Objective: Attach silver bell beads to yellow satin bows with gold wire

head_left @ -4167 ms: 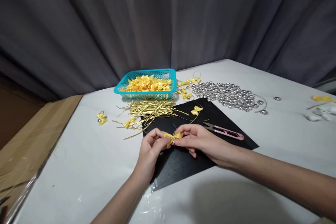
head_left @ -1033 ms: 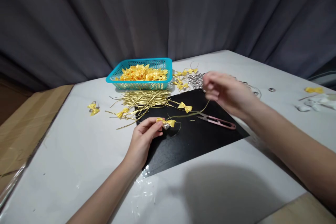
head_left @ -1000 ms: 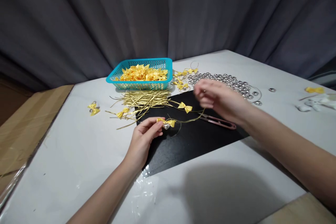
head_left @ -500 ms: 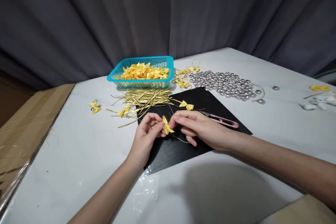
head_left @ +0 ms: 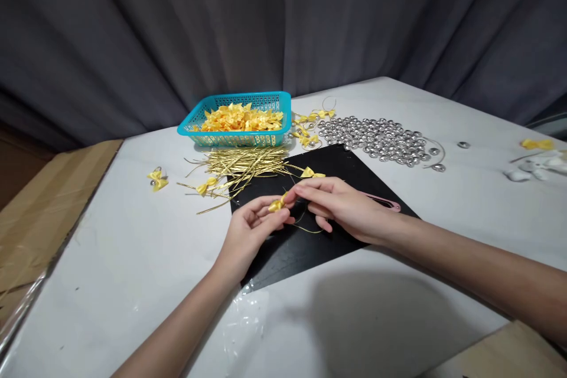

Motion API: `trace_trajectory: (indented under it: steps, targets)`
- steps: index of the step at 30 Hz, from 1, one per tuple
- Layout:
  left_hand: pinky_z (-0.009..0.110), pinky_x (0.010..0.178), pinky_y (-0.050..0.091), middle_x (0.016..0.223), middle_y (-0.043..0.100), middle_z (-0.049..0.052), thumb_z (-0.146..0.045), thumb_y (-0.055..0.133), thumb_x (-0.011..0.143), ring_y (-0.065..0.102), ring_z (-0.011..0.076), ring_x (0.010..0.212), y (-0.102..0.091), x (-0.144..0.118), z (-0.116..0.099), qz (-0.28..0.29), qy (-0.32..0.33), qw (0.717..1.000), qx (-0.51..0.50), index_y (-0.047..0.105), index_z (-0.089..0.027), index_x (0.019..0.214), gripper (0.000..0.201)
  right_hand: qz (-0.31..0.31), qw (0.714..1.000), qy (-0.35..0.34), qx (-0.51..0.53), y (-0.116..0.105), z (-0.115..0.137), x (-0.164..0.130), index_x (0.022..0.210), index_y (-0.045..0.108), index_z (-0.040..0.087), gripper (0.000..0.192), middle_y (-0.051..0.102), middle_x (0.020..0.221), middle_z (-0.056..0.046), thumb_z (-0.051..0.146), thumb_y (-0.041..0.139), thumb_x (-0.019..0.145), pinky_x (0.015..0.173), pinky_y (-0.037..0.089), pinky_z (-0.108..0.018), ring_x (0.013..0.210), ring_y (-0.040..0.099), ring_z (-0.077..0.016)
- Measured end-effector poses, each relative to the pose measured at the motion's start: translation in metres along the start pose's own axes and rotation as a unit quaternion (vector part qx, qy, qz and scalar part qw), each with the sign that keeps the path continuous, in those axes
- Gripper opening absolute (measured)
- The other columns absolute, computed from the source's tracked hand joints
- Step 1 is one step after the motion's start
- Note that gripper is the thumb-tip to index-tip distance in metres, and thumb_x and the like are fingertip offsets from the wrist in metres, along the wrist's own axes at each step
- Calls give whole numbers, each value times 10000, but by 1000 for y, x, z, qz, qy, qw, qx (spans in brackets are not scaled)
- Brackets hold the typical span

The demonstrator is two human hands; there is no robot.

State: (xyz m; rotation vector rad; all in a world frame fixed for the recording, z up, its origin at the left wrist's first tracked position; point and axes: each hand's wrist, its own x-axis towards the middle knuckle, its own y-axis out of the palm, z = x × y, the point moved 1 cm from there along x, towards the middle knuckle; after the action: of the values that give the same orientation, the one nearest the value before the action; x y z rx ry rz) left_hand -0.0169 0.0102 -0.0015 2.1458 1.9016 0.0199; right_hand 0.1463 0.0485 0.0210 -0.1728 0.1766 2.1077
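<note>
Over the black mat (head_left: 283,266), my left hand (head_left: 250,224) has its fingers closed round a small yellow ribbon bow (head_left: 277,205). My right hand (head_left: 334,204) meets it at the bow's right side, thumb and forefinger pinched on a thin gold cord (head_left: 310,230) that loops down below the fingers. The exact pinch point is hidden. Just behind my right hand lies another yellow bow (head_left: 312,172). Pink-handled snips (head_left: 390,204) rest on the mat, partly covered by my right hand and forearm.
Yellow bows fill a blue basket (head_left: 234,136) at the back. In front of it lies a bundle of gold cords (head_left: 248,160). A pile of silver domed beads (head_left: 376,139) spreads to the right. One bow with a bead (head_left: 157,179) sits left; white pieces (head_left: 538,168) lie far right.
The bow has turned from upright to lying more level between my left fingers. My right hand has shifted slightly left and up, closer against it, covering more of the snips.
</note>
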Motion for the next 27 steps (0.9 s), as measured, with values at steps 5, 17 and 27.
trace_trajectory:
  steps: [5, 17, 27]
  targets:
    - [209, 624, 496, 810, 742, 88, -459, 594, 800, 671, 139, 650, 3, 0, 0, -10, -17, 1000, -11, 703, -128, 784, 349, -26, 999, -2, 47, -7, 6, 0, 807, 615, 121, 211, 469, 634, 37, 309, 539, 864, 329, 190, -137, 393, 218, 3]
    - [202, 487, 418, 615, 663, 54, -379, 552, 803, 571, 115, 508, 4, -1, 0, -7, -19, 1000, 2, 661, -114, 674, 314, -121, 980, -155, -8, -54, 37, 1, 781, 598, 140, 188, 234, 492, 71, 264, 510, 891, 407, 90, -212, 418, 166, -32]
    - [205, 470, 329, 511, 496, -17, -288, 661, 697, 374, 76, 482, -1, 0, -2, -56, 25, 998, 0, 631, -135, 492, 257, -178, 933, -228, -213, -61, 39, 0, 892, 604, 163, 213, 360, 560, 31, 332, 475, 904, 461, 187, -229, 474, 302, -65]
